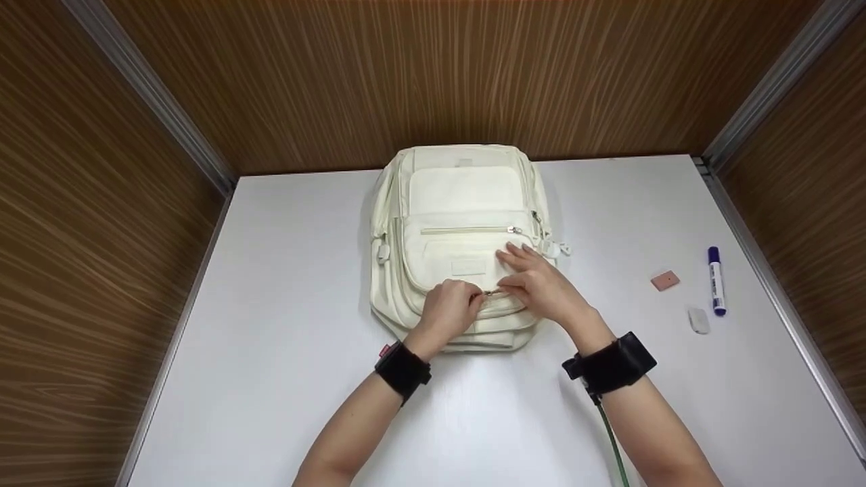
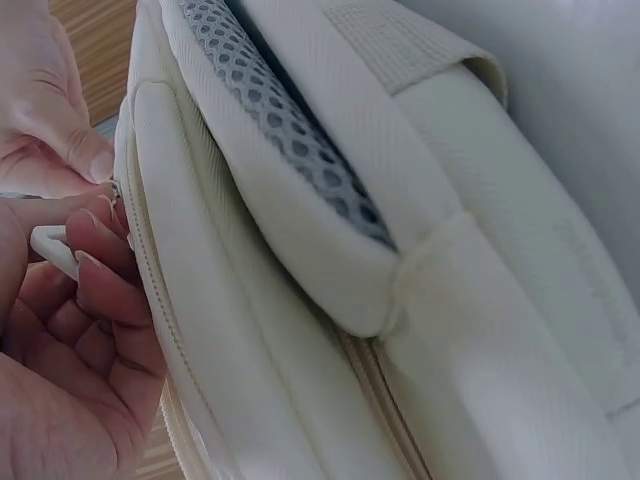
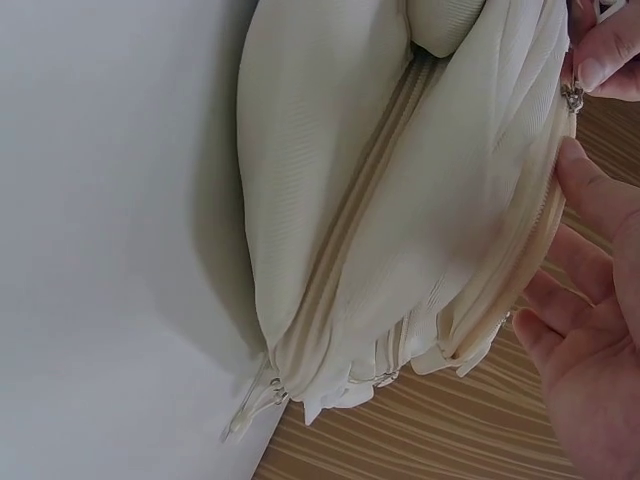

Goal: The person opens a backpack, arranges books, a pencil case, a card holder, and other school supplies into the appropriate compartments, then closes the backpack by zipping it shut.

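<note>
A cream backpack (image 1: 463,203) lies flat on the white table (image 1: 270,304), front side up. My left hand (image 1: 452,306) sits at the front pocket's near edge, where its fingers pinch a white zipper pull (image 2: 50,248). The metal slider (image 3: 573,97) shows at the end of the pocket's zip. My right hand (image 1: 536,279) rests beside it on the pocket, fingers straight and spread over the fabric, thumb close to the slider. In the right wrist view this hand (image 3: 600,290) lies along the zip line. The left wrist view shows the grey mesh back padding (image 2: 290,140).
To the right on the table lie a blue marker (image 1: 716,281), a pinkish eraser (image 1: 665,280) and a pale eraser (image 1: 699,320). Wood-grain walls close in the table at the back and on both sides. Black bands wrap both wrists.
</note>
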### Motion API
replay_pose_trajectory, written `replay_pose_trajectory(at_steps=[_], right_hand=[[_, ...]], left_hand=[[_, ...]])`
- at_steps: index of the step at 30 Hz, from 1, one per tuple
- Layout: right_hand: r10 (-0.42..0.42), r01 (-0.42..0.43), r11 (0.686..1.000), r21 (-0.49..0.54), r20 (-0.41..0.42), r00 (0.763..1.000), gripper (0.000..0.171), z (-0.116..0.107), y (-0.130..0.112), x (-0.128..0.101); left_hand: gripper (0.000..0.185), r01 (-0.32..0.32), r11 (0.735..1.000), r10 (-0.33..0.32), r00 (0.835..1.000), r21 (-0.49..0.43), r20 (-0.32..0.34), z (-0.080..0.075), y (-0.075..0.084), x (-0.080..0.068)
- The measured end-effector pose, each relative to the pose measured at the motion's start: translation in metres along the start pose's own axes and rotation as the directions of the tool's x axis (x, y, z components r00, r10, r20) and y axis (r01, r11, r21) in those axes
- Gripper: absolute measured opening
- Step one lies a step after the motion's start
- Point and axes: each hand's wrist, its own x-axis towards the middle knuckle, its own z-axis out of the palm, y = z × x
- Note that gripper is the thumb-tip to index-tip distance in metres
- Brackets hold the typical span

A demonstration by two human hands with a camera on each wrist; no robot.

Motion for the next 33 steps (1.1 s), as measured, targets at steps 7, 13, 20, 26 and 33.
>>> replay_pose_trajectory(at_steps=[7,13,20,26,33], right_hand=[[0.080,-0.081,0.995,0.059,0.022,0.997,0.010,-0.002,-0.001,-0.002],[0.099,-0.102,0.992,0.079,0.043,0.994,0.009,-0.003,-0.002,-0.001],[0.096,-0.100,0.990,0.099,0.047,0.994,0.010,-0.005,-0.002,-0.001],[0.070,-0.073,0.993,0.095,0.036,0.997,0.010,-0.005,-0.001,-0.002],[0.077,-0.077,0.996,0.049,0.005,0.997,0.006,0.000,-0.003,-0.003]], left_hand=[[0.013,-0.013,0.999,0.015,0.999,0.034,-0.035,-0.008,-0.007,-0.008],[0.013,-0.005,1.000,0.005,0.999,0.003,-0.053,-0.018,-0.017,-0.017],[0.015,-0.007,1.000,0.006,0.999,-0.016,-0.048,-0.031,-0.031,-0.024],[0.012,-0.012,1.000,0.012,0.999,-0.009,-0.038,-0.042,-0.045,-0.029],[0.008,0.021,1.000,-0.020,0.999,0.019,-0.041,-0.053,-0.058,-0.034]])
